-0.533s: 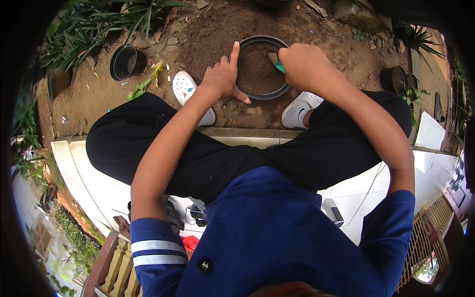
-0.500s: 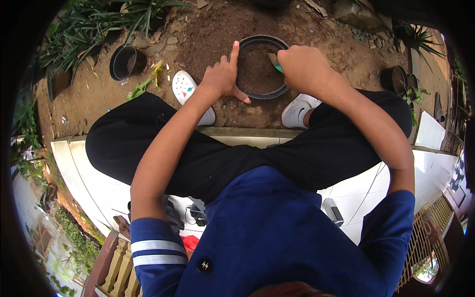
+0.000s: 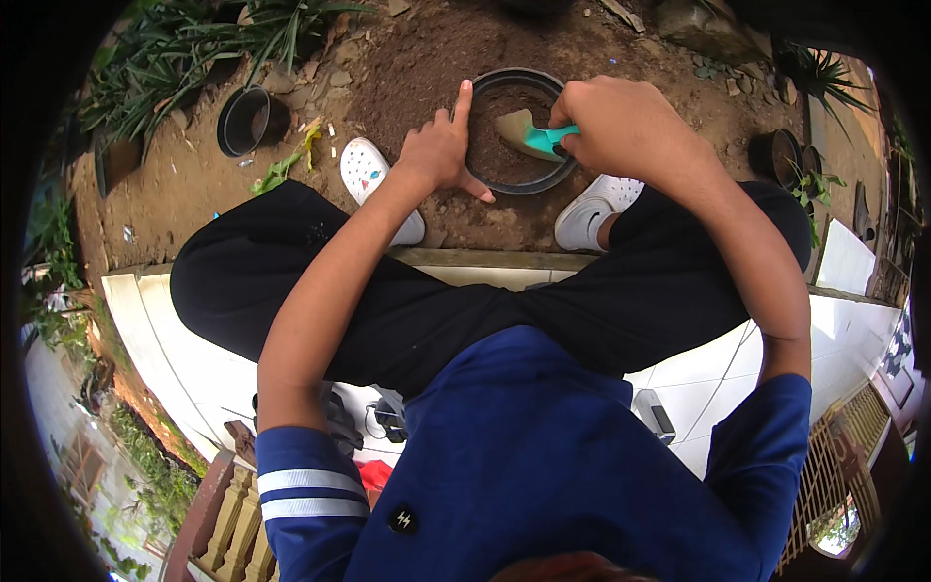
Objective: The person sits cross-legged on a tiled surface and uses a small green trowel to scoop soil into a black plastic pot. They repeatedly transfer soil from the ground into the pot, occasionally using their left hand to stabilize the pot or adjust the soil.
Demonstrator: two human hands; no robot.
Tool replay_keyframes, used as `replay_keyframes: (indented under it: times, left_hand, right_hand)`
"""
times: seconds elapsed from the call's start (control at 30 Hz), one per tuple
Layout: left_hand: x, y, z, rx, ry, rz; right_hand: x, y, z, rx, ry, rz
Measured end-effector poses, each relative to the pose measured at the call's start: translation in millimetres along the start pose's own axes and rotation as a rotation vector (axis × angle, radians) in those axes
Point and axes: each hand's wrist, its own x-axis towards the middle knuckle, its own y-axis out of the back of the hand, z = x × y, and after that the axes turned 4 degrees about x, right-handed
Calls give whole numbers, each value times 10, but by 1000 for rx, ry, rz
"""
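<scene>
A black round pot (image 3: 497,182) filled with brown soil stands on the dirt between my feet. My left hand (image 3: 438,147) rests against the pot's left rim, index finger stretched up along it and thumb at the lower edge. My right hand (image 3: 621,124) is closed on a teal-handled trowel (image 3: 531,136), whose soil-covered blade lies over the soil inside the pot.
An empty black pot (image 3: 244,120) sits at the left by green plants (image 3: 194,48). More small pots (image 3: 776,155) stand at the right. My white shoes (image 3: 373,179) flank the pot. A white tiled ledge (image 3: 145,330) runs under my legs.
The trowel blade has come into sight over the soil; my right hand has shifted a little. My left hand stays on the rim.
</scene>
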Motion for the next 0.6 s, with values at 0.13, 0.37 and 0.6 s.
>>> replay_keyframes:
  times: [0.13, 0.37, 0.6]
  left_hand:
    - [19, -18, -9, 13, 3, 4]
    - [18, -9, -11, 13, 4, -5]
    - [28, -11, -9, 13, 21, -32]
  right_hand:
    - [108, -29, 48, -130, -11, 50]
    - [173, -271, 39, -93, 27, -5]
    - [-45, -300, -198, -137, 126, -182]
